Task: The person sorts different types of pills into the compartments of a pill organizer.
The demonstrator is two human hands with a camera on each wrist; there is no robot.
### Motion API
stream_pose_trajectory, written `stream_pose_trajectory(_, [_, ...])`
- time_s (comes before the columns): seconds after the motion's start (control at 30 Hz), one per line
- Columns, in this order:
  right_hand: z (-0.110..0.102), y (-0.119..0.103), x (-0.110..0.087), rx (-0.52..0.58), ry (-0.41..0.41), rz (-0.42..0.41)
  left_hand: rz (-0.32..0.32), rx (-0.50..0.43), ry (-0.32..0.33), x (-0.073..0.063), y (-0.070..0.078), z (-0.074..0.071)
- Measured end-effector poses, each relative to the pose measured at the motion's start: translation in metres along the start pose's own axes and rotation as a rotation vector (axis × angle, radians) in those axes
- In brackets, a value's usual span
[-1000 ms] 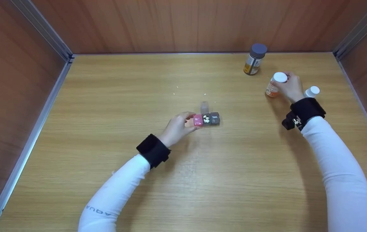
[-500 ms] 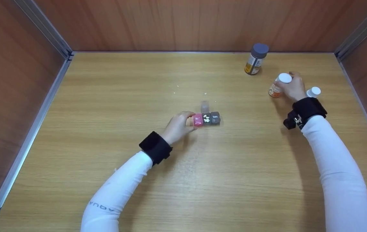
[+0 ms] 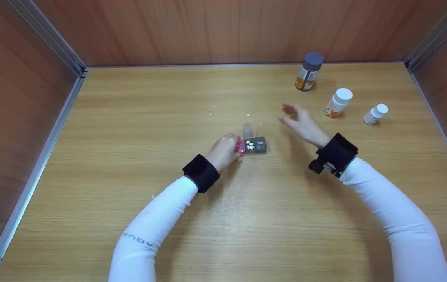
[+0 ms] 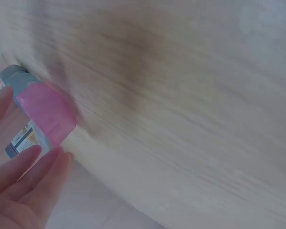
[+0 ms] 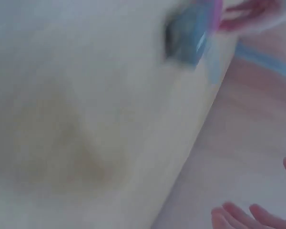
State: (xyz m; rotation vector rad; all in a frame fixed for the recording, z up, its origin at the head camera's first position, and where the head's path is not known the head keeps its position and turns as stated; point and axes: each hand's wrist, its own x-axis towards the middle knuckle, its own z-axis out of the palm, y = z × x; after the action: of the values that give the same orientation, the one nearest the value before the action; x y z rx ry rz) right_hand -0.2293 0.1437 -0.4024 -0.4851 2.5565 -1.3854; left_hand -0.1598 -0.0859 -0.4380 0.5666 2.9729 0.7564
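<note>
A small pill organizer (image 3: 260, 145) lies mid-table, with a pink compartment at its left end and grey ones beside it. Its middle compartment stands uncovered, the clear lid (image 3: 248, 130) tipped back, and several pale pills (image 3: 250, 145) sit inside. My left hand (image 3: 223, 152) holds the pink end (image 4: 48, 112) between thumb and fingers, partly covering it in the head view. To the right, my right hand (image 3: 304, 126) is over the table with fingers spread and nothing in it. The right wrist view is blurred.
A white bottle with an orange label (image 3: 338, 102) and a smaller white bottle (image 3: 375, 114) stand at the right. Behind them is a dark-lidded bottle (image 3: 308, 74). Tiny white specks (image 3: 248, 114) dot the table beyond the organizer. Wooden panels (image 3: 223, 31) wall the back and sides.
My right hand has let go of the orange-labelled bottle and moved left toward the pill organizer. My left hand has closed in further around the pink end.
</note>
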Motion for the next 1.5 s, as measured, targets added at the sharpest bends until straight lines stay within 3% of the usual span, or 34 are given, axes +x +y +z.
stream_pose_trajectory(0.13, [0.029, -0.003, 0.003, 0.123, -0.154, 0.070, 0.018, 0.015, 0.012, 0.002, -0.002, 0.005])
stream_pose_trajectory(0.37, [0.059, -0.003, 0.012, 0.180, -0.259, 0.102, 0.006, -0.005, -0.015, 0.006, -0.001, 0.008])
stream_pose_trajectory(0.6, [0.060, -0.002, 0.014, 0.312, -0.232, 0.064, 0.022, 0.028, -0.057, 0.009, 0.002, 0.005])
stream_pose_trajectory(0.73, [0.057, 0.000, 0.008, 0.312, -0.232, 0.006, 0.018, 0.028, -0.068, 0.010, 0.002, 0.004])
stream_pose_trajectory(0.87, [0.058, 0.003, -0.004, 0.188, -0.274, -0.083, 0.000, 0.026, -0.071, 0.010, 0.002, 0.003])
stream_pose_trajectory(1.1, [0.063, 0.006, -0.027, -0.206, -0.313, -0.177, -0.009, 0.030, -0.058, 0.009, 0.003, 0.003])
stream_pose_trajectory(1.2, [0.064, 0.005, -0.035, -0.363, -0.326, -0.257, -0.006, 0.043, -0.064, 0.010, 0.003, 0.003])
stream_pose_trajectory(1.33, [0.066, 0.004, -0.042, -0.545, -0.309, -0.404, -0.007, 0.049, -0.069, 0.010, 0.003, 0.003])
stream_pose_trajectory(1.5, [0.071, 0.003, -0.046, -0.690, -0.248, -0.548, 0.007, 0.046, -0.070, 0.010, 0.002, 0.003])
